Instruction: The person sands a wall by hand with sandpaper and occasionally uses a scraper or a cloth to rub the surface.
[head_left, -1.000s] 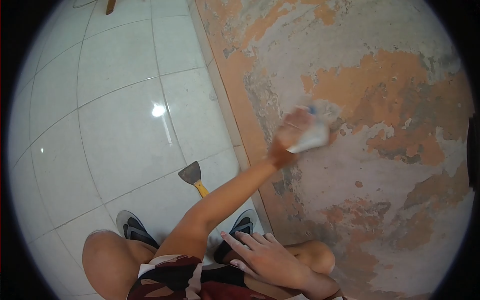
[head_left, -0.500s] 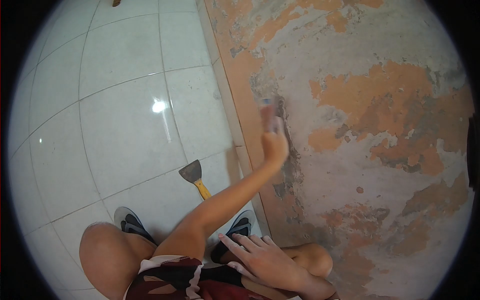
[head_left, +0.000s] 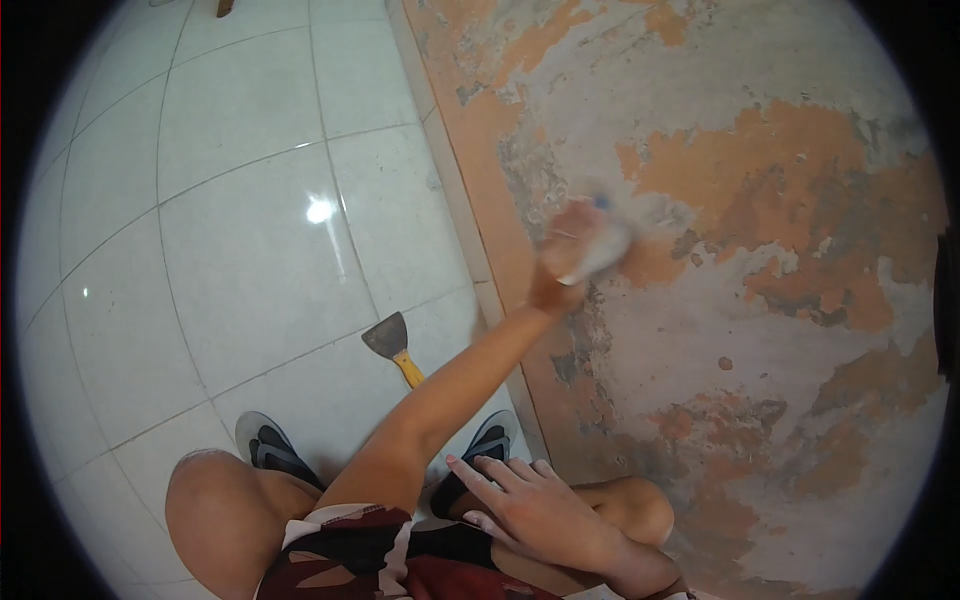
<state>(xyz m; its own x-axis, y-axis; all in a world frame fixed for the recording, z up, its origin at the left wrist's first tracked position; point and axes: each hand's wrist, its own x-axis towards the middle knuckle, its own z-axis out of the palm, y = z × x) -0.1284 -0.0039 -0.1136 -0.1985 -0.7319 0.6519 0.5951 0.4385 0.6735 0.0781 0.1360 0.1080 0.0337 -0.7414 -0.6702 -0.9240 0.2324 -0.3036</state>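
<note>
Blurring across the pale thing (head_left: 600,248) in the left hand (head_left: 568,240) leaves its shape uncertain and its blue patch (head_left: 602,201) too smeared to show whether it carries any writing. The left hand is closed around this thing at the wall (head_left: 640,340), over a stretch of patchy grey and orange surface; whether the thing touches the wall there cannot be told. The wall's orange coating is broken, with flaked edges around bare grey areas.

The right hand (head_left: 550,512) rests palm down near the right knee (head_left: 640,510), its fingers extended and slightly spread, with whitish marks on the fingertips.

A scraper (head_left: 386,336) with a dark, wide blade and a yellow handle lies on the pale tiled floor (head_left: 250,260), the handle's end just beside the left forearm (head_left: 470,380). That forearm crosses over the floor and the skirting (head_left: 497,310), hiding part of both. Dark, grey-edged sandals (head_left: 275,450) are on the feet, one on each side of the left arm. At the top edge of the view, a brown thing (head_left: 225,8) shows only in part.
</note>
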